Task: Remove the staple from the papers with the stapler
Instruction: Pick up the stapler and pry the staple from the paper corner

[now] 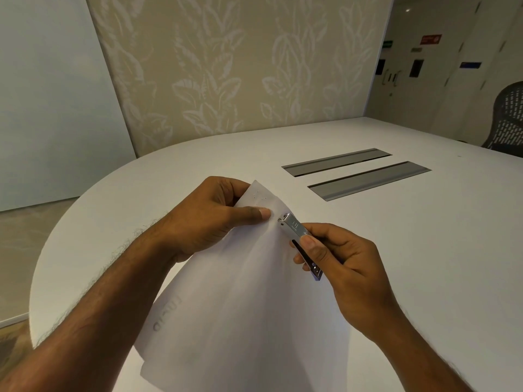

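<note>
White and round-ended, the meeting table (198,171) fills the middle of the frame, with two grey cable hatches (356,172) right of centre and leaf-patterned wallpaper (226,66) behind. Just below centre, the left hand (215,219) pinches the top corner of the papers (240,292) between thumb and curled fingers, the sheets hanging toward the lower edge. The right hand (336,256) is closed around a small chrome stapler (300,239), its metal end touching the sheet just right of the left thumb. The staple itself is too small to make out. Likely risks: levering at an angle could tear the corner, and a slip could drive the tip into the thumb beside it.
</note>
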